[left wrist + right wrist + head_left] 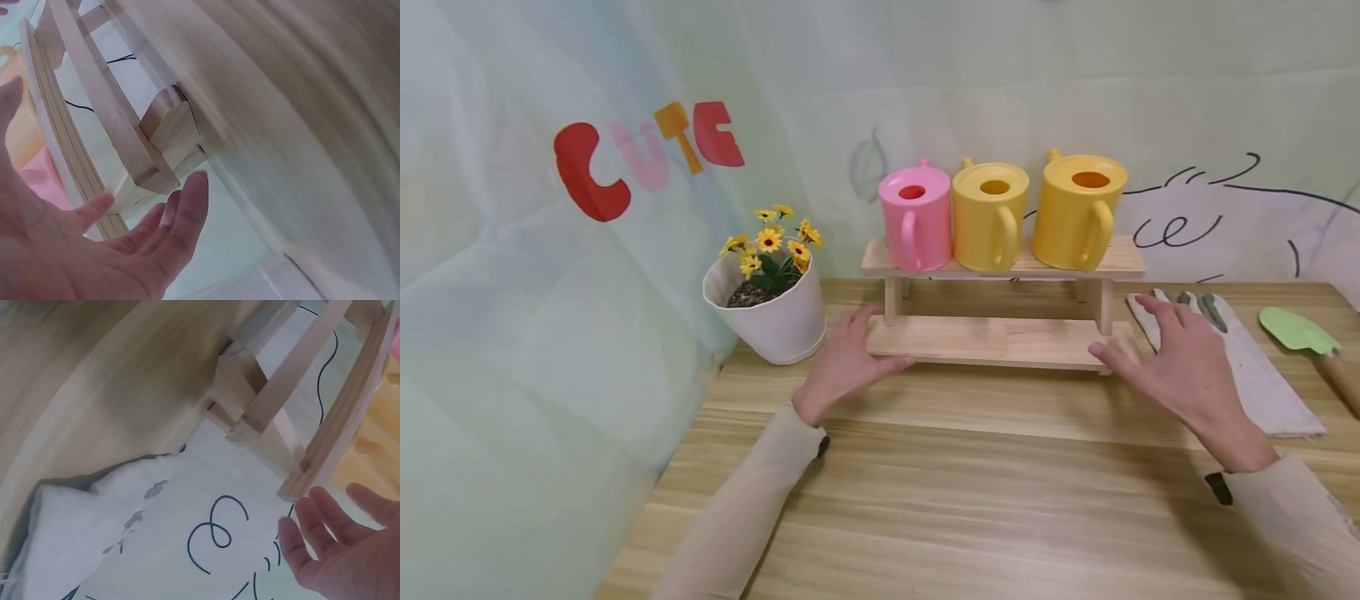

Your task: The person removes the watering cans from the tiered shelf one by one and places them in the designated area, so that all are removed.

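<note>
A two-tier wooden stand (985, 342) stands at the back of the table. On its upper tier a pink watering can (893, 218), a yellow watering can (977, 221) and a larger yellow watering can (1063, 215) are lined up, handles toward me. My left hand (846, 358) is at the stand's left end, thumb and fingers spread; in the left wrist view its fingertips are close to the wood, and contact is unclear. At the right end, my right hand (1187, 367) is spread too, holding nothing; the right wrist view shows its fingers (325, 519) beside the upper tier.
Left of the stand is a white flowerpot (775, 321) with yellow flowers (769, 241). White work gloves (1262, 375) lie partly behind my right hand. A green trowel (1296, 329) with a wooden handle rests at the far right. Printed cloth (820, 83) hangs behind the table.
</note>
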The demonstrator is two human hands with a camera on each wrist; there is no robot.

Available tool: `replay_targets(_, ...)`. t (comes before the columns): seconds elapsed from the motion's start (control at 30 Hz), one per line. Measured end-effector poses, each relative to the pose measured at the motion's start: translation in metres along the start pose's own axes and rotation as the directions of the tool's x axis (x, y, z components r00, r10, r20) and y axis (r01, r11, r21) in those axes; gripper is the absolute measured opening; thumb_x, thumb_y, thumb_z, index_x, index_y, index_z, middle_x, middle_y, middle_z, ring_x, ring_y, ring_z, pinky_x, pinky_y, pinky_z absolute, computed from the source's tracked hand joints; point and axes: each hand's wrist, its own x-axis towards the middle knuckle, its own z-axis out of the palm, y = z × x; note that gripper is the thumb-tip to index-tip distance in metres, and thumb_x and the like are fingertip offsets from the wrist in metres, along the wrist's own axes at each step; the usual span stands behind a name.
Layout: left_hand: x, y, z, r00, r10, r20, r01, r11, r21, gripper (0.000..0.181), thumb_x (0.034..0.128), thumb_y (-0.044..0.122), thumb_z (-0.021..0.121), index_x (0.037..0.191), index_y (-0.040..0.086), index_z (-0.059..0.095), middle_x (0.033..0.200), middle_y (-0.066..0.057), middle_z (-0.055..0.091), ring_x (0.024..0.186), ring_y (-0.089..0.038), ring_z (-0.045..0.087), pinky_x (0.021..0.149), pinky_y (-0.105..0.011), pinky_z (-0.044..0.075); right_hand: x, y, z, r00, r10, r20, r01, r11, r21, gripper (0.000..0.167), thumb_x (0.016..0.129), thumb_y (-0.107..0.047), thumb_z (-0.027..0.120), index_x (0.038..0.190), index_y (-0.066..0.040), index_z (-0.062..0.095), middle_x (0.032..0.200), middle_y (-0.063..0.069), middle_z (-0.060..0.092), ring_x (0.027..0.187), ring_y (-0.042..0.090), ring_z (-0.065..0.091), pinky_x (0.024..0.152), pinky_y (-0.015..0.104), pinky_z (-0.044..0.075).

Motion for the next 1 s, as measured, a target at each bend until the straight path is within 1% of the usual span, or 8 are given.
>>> replay_targets(0.13,0.006,0.001,-0.002,0.997,-0.064,0.036,0.066,0.996,-0.061,0.109,0.0857,0.069,0.083,0.168,0.016,0.036,0.164,-0.021,0.047,0.151,-0.042,0.051,0.123,-0.062,0.047,0.001,-0.008,-0.004,0.997,0.005,-0.076,0.003,0.995,0.105,0.081,0.096,-0.045,0.082,0.15,0.008,0.052,0.14,0.036,0.059,0.128,0.054,0.053,0.098,0.067,0.047)
replay_targets(0.3,0.014,0.001,-0.003,0.988,-0.131,0.081,0.142,0.979,-0.148,0.111,0.0864,0.066,0.084,0.17,0.014,0.032,0.168,-0.022,0.045,0.152,-0.041,0.05,0.126,-0.061,0.045,0.007,-0.022,-0.01,0.986,0.011,-0.166,0.023,0.979,0.202,0.064,0.098,-0.031,0.082,0.142,0.007,0.058,0.13,0.03,0.065,0.117,0.045,0.061,0.088,0.025,0.044)
replay_targets(0.43,0.019,0.0,-0.003,0.972,-0.184,0.148,0.214,0.953,-0.215,0.113,0.0886,0.065,0.084,0.173,0.017,0.025,0.167,-0.025,0.046,0.117,-0.036,0.076,0.112,-0.054,0.057,0.017,-0.035,-0.016,0.981,0.048,-0.186,0.003,0.965,0.262,0.056,0.102,-0.032,0.077,0.14,0.005,0.06,0.126,0.026,0.068,0.109,0.026,0.061,0.083,0.008,0.038)
replay_targets(0.53,0.023,-0.002,-0.002,0.959,-0.204,0.197,0.252,0.931,-0.264,0.114,0.0899,0.063,0.084,0.174,0.019,0.02,0.157,-0.027,0.055,0.082,-0.028,0.079,0.095,-0.045,0.062,0.028,-0.046,-0.019,0.98,0.091,-0.176,-0.032,0.95,0.312,0.055,0.103,-0.036,0.075,0.14,0.002,0.061,0.127,0.023,0.068,0.104,0.006,0.055,0.082,0.005,0.039)
replay_targets(0.6,0.025,-0.003,-0.002,0.954,-0.198,0.225,0.264,0.911,-0.317,0.112,0.0914,0.058,0.084,0.174,0.018,0.019,0.149,-0.028,0.06,0.078,-0.023,0.078,0.089,-0.04,0.064,0.036,-0.052,-0.022,0.978,0.123,-0.17,-0.058,0.938,0.343,0.056,0.103,-0.039,0.074,0.14,0.0,0.061,0.127,0.019,0.068,0.101,0.0,0.052,0.082,0.005,0.041)
replay_targets(0.83,0.033,-0.008,0.005,0.942,-0.149,0.301,0.297,0.788,-0.539,0.108,0.095,0.03,0.088,0.173,0.011,0.014,0.151,-0.035,0.05,0.076,-0.019,0.073,0.07,-0.033,0.068,0.066,-0.067,-0.025,0.967,0.227,-0.118,-0.163,0.904,0.396,0.063,0.104,-0.051,0.068,0.144,-0.003,0.055,0.131,0.012,0.064,0.11,0.011,0.055,0.089,0.013,0.044)
replay_targets(0.93,0.034,-0.009,0.007,0.943,-0.148,0.297,0.296,0.783,-0.547,0.109,0.0942,0.022,0.089,0.173,0.01,0.013,0.154,-0.036,0.046,0.07,-0.016,0.07,0.067,-0.029,0.067,0.077,-0.07,-0.025,0.963,0.254,-0.087,-0.196,0.886,0.421,0.066,0.104,-0.054,0.066,0.145,-0.004,0.052,0.13,0.008,0.061,0.112,0.012,0.054,0.09,0.019,0.045)
replay_targets(1.0,0.034,-0.009,0.007,0.945,-0.155,0.288,0.293,0.795,-0.532,0.11,0.0932,0.02,0.09,0.173,0.009,0.015,0.155,-0.036,0.045,0.068,-0.014,0.069,0.065,-0.027,0.066,0.083,-0.071,-0.025,0.961,0.268,-0.073,-0.211,0.875,0.436,0.067,0.104,-0.054,0.066,0.145,-0.003,0.051,0.128,0.007,0.061,0.112,0.012,0.054,0.089,0.019,0.046)
